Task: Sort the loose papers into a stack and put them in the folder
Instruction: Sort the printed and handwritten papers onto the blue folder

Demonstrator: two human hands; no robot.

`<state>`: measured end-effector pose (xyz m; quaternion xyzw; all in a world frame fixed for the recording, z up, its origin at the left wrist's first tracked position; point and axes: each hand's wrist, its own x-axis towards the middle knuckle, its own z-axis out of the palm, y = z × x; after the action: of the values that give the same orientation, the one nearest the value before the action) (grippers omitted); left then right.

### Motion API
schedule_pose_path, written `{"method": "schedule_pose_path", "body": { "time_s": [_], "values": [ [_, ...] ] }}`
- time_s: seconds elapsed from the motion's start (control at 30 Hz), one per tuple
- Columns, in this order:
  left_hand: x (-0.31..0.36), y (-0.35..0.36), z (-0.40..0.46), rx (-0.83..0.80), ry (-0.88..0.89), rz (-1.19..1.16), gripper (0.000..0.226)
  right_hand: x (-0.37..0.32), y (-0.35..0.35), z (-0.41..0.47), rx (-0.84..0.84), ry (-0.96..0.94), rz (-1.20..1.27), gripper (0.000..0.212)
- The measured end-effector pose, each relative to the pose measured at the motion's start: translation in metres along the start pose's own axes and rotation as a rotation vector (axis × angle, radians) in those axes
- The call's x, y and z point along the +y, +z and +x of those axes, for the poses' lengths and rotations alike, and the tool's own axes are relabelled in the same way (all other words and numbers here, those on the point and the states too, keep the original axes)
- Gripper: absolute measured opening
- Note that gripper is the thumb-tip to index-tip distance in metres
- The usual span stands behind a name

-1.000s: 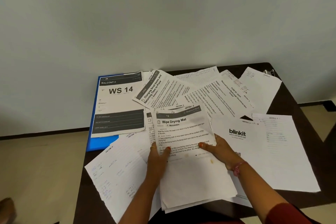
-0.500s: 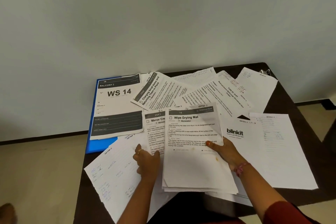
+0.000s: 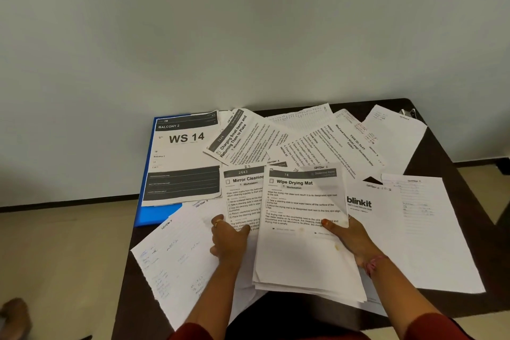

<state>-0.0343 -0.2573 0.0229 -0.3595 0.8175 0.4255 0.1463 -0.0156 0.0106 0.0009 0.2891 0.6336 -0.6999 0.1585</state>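
Low in the frame's centre, the right hand [image 3: 348, 240] grips the gathered stack [image 3: 300, 243] by its edge, likely keeping it squared. The left hand [image 3: 229, 237] pinches the Mirror Cleaning sheet [image 3: 244, 196], apparently next. The blue folder [image 3: 160, 212] lies centre-left under loose papers on the table [image 3: 438, 152].
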Motion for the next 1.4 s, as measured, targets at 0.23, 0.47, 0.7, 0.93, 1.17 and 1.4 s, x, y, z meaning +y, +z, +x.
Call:
{"method": "schedule_pose_path", "body": {
  "time_s": [0.23,0.47,0.7,0.93,1.17,1.4],
  "values": [
    [0.000,-0.007,-0.005,-0.101,0.079,-0.191,0.030,-0.010,-0.003,-0.009,-0.016,-0.011,0.045,0.037],
    [-0.004,-0.025,0.000,-0.026,0.081,-0.129,0.032,-0.024,-0.017,-0.016,-0.023,0.010,0.124,0.032],
    [-0.008,-0.024,-0.005,0.043,0.157,-0.046,0.017,-0.034,-0.028,-0.017,-0.025,-0.011,0.146,0.029],
    [-0.002,-0.024,-0.011,0.018,-0.010,-0.252,0.038,-0.044,-0.041,-0.017,-0.060,-0.015,0.162,0.037],
    [0.012,-0.006,-0.023,-0.060,0.020,-0.444,0.033,-0.063,-0.064,-0.014,-0.056,-0.038,0.177,0.031],
    [0.039,0.044,-0.049,-0.172,0.072,-0.568,0.023,-0.071,-0.102,-0.006,-0.043,-0.051,0.195,0.054]
  ]
}}
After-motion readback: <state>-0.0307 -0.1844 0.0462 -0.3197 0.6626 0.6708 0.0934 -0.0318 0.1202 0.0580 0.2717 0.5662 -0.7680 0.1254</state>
